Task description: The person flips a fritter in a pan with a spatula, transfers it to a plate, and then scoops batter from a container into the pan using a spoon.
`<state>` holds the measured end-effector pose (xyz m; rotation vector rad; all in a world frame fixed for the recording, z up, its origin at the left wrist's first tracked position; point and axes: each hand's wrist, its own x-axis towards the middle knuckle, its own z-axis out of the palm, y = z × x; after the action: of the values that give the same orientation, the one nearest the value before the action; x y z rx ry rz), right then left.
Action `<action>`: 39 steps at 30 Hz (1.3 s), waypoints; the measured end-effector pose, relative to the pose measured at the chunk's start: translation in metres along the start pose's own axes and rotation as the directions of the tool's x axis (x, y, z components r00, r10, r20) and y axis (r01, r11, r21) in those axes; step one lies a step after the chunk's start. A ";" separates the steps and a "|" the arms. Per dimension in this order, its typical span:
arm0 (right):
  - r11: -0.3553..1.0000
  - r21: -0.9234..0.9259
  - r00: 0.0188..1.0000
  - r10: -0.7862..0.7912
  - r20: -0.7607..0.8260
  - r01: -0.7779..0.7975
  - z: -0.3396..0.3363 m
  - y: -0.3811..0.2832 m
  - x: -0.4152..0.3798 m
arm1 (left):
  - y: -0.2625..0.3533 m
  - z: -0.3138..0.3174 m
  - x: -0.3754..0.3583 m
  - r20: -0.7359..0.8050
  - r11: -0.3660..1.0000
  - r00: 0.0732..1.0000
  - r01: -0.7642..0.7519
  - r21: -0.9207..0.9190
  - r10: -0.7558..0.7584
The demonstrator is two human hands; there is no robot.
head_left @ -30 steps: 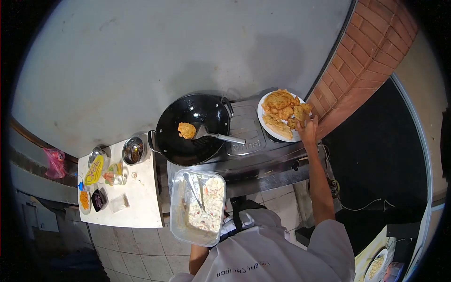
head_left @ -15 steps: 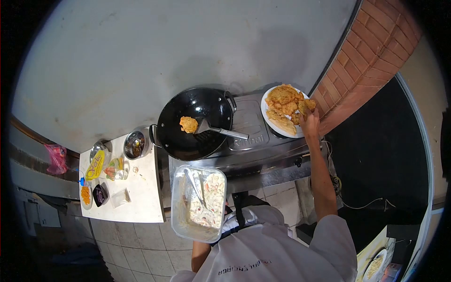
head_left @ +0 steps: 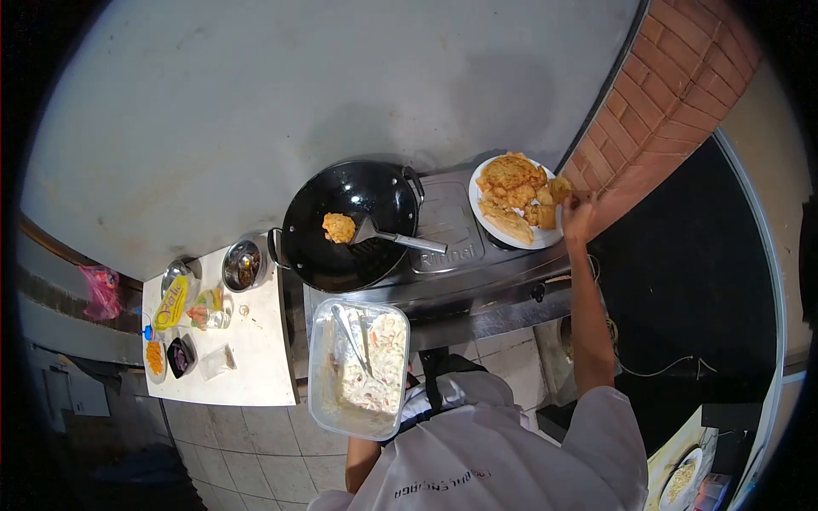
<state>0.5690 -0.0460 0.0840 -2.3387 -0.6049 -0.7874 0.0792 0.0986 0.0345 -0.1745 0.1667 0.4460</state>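
Pink bag (head_left: 100,294), brick pillar (head_left: 660,106), wall (head_left: 256,102)

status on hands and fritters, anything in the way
Right hand at rim of plate, grip unclear; left hand hidden beneath tub. Fritters piled on plate. Spatula in wok, one fritter at its blade. Nothing seen blocking right hand.

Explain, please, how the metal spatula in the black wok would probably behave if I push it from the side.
The spatula will likely stay stiff, because it looks all metal. It extends past the rim of the wok, so it may pivot or slide there. The fried piece at its tip could shift too, since nothing visible fastens it.
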 end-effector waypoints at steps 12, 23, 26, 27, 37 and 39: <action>0.482 0.620 0.757 0.576 0.308 -0.619 0.002 0.024 -0.013 | 0.002 0.000 0.001 -0.002 0.997 0.999 -0.041 0.063 0.041; 0.612 0.409 0.735 0.557 0.386 -0.678 0.009 0.032 -0.035 | 0.004 -0.018 -0.007 -0.084 0.998 0.996 -0.015 0.056 0.020; 0.840 0.267 0.880 0.432 0.197 -0.473 0.036 0.069 -0.041 | 0.011 -0.007 -0.003 0.186 0.965 0.965 0.216 -0.149 -0.187; 0.840 0.268 0.880 0.432 0.197 -0.472 0.040 0.076 -0.041 | 0.012 -0.011 -0.003 0.187 0.965 0.965 0.216 -0.149 -0.187; 0.933 0.139 0.942 0.334 0.008 -0.332 -0.010 0.013 -0.038 | 0.007 -0.001 -0.004 -0.067 0.997 0.998 0.006 0.079 -0.001; 0.932 0.204 0.949 0.314 -0.035 -0.301 -0.013 0.003 -0.042 | 0.001 0.004 -0.006 -0.131 0.992 0.989 -0.060 0.115 0.075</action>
<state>0.5355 -0.0655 0.0638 -2.1450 -0.2615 -0.6271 0.0739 0.0981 0.0390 -0.0900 0.3300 0.4914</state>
